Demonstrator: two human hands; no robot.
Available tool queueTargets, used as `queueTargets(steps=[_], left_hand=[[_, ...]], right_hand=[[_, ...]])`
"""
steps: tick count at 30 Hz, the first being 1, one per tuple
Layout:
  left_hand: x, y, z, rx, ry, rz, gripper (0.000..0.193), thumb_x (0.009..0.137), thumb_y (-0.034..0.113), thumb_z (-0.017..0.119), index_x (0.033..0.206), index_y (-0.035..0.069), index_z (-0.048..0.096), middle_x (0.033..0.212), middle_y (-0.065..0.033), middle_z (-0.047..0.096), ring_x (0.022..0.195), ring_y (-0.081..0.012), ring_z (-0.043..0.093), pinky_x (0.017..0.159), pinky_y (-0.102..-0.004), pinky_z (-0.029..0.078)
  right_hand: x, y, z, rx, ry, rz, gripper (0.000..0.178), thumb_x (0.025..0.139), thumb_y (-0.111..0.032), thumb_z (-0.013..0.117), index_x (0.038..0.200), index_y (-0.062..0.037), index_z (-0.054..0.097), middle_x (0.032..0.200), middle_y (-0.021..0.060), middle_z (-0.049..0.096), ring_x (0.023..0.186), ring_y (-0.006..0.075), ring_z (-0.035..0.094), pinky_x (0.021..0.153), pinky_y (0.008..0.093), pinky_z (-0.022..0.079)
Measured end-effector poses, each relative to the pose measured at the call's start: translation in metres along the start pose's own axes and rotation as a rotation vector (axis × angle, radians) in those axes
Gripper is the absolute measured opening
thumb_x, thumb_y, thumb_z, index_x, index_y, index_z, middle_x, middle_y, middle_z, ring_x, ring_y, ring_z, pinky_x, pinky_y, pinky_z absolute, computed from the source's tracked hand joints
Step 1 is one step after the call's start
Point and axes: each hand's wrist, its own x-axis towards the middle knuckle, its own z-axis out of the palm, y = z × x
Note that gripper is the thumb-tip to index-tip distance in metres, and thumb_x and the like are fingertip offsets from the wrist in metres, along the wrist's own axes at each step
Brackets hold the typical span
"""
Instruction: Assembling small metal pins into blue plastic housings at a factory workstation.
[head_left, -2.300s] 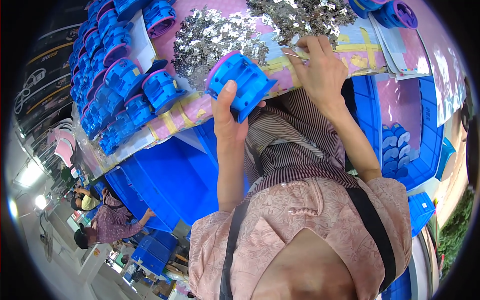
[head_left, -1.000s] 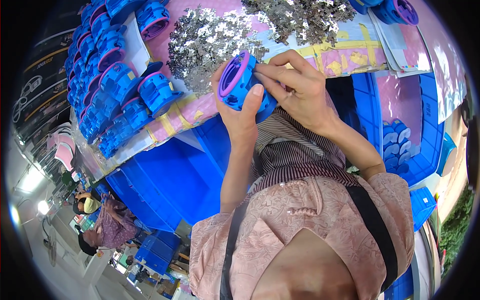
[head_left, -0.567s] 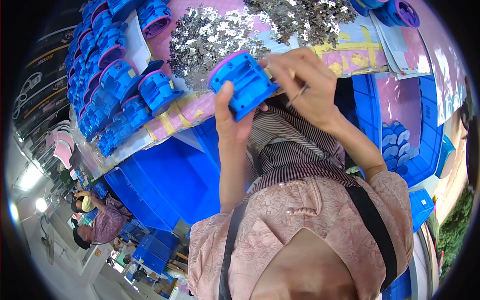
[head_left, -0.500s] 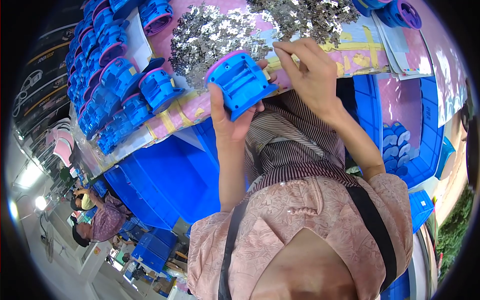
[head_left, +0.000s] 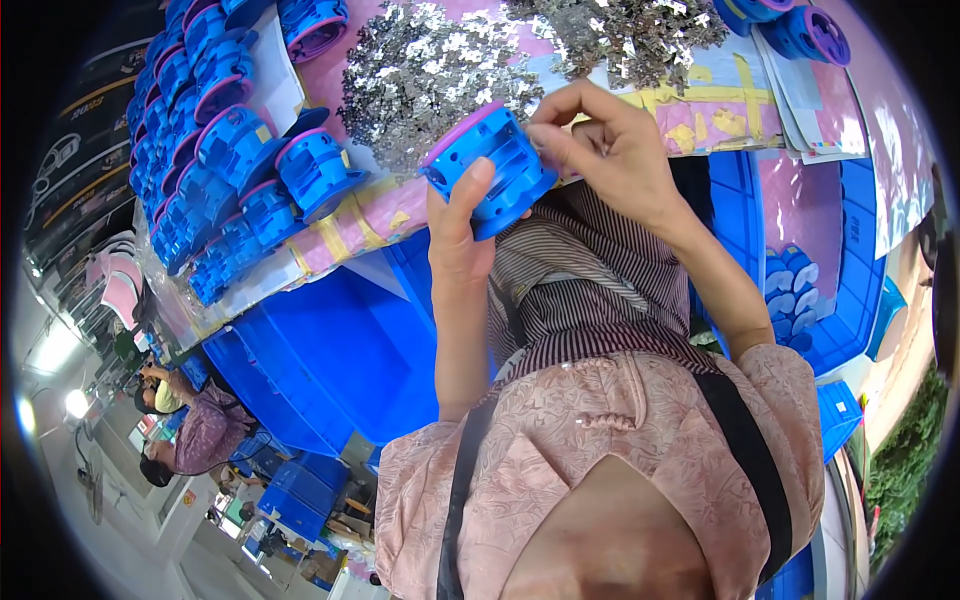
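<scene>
My left hand (head_left: 462,205) is closed round a blue plastic spool-shaped housing (head_left: 512,165) with a pink rim, its thumb lying across the front. The housing is tilted over the table's near edge. At its right side is my right hand (head_left: 615,150), thumb and forefinger pinched together against the housing. Whatever sits between those fingertips is too small to make out. Just beyond the housing, a heap of small silvery metal pieces (head_left: 430,70) covers part of the table. A second, darker heap of metal pieces (head_left: 640,45) lies to its right.
Many blue housings (head_left: 235,150) are stacked at the left of the table, and a few more (head_left: 805,35) at the far right. Blue bins (head_left: 330,350) stand below the table edge. Paper sheets (head_left: 800,100) hang over the right edge. Other people (head_left: 205,425) sit far left.
My right hand has come down and left, bringing its fingertips to the housing's right side. My left hand has turned the housing, and its thumb now lies across the front.
</scene>
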Motion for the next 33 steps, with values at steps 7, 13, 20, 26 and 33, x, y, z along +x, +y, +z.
queueTargets(steps=[7,13,20,26,33], left_hand=[[0.004,-0.004,0.003,0.133,0.072,0.142,0.058,0.082,0.031,0.072,0.126,-0.004,0.055,0.102,-0.0142,0.068,0.082,-0.0201,0.07,0.057,-0.0334,0.058],[-0.002,0.006,0.01,0.138,0.003,0.139,0.076,0.07,0.024,0.083,0.132,0.0,0.047,0.12,-0.0137,0.061,0.109,-0.0213,0.061,0.095,-0.0351,0.051],[-0.004,0.004,0.009,0.191,-0.082,0.19,0.078,0.067,0.022,0.083,0.132,0.0,0.046,0.121,-0.0148,0.06,0.11,-0.0227,0.062,0.098,-0.0358,0.049],[-0.008,-0.002,0.008,0.033,-0.068,0.133,0.076,0.068,0.019,0.08,0.133,0.001,0.044,0.121,-0.0155,0.06,0.11,-0.0243,0.063,0.097,-0.0375,0.051],[-0.009,0.005,0.013,-0.098,-0.044,0.029,0.075,0.073,0.03,0.071,0.134,-0.007,0.048,0.125,-0.0232,0.06,0.102,-0.0268,0.068,0.06,-0.0313,0.061]], right_hand=[[-0.01,-0.009,0.005,-0.256,0.087,-0.171,0.013,0.086,-0.003,0.072,0.098,-0.0035,0.073,0.085,0.0013,0.068,0.058,0.0033,0.054,0.051,0.0193,0.04],[-0.006,-0.003,0.002,-0.35,0.048,-0.431,0.018,0.081,0.003,0.073,0.097,-0.0032,0.072,0.082,0.0022,0.065,0.058,0.0041,0.052,0.052,0.0207,0.041],[-0.01,-0.004,-0.001,0.116,-0.031,0.013,0.015,0.082,0.001,0.074,0.091,-0.0006,0.062,0.082,-0.0024,0.059,0.059,-0.0001,0.046,0.052,0.0163,0.036],[-0.017,-0.001,0.004,-0.1,-0.029,0.026,0.02,0.085,-0.004,0.075,0.097,-0.0031,0.058,0.083,-0.0043,0.058,0.053,-0.004,0.038,0.048,0.0154,0.03],[-0.01,-0.02,-0.005,-0.001,-0.156,0.059,0.032,0.089,-0.02,0.074,0.11,0.0005,0.061,0.09,-0.0021,0.062,0.065,-0.0013,0.048,0.058,0.017,0.039]])
